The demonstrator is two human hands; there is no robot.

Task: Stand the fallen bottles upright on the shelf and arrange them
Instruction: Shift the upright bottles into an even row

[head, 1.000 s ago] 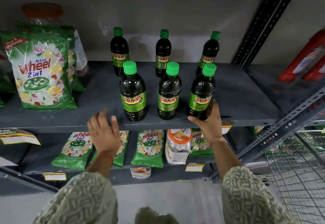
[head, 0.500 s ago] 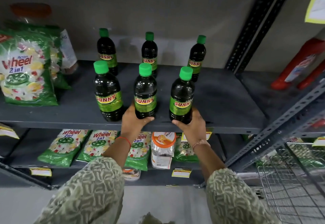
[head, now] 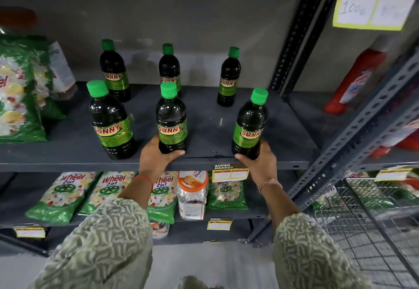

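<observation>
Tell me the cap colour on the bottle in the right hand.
Bright green, clearest in the head view: the cap tops the bottle held by the right hand.

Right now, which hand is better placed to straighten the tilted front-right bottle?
Right. The right hand already cups the base of the tilted dark green-capped plastic bottle at the grey metal shelf edge. The left hand is occupied holding the middle front bottle.

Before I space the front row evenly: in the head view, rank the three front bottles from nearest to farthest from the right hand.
1. Front right bottle: the right hand grips its base at the shelf edge.
2. Front middle bottle: one gap to the left, held at its base by the left hand.
3. Front left bottle: farthest left, standing free.
</observation>
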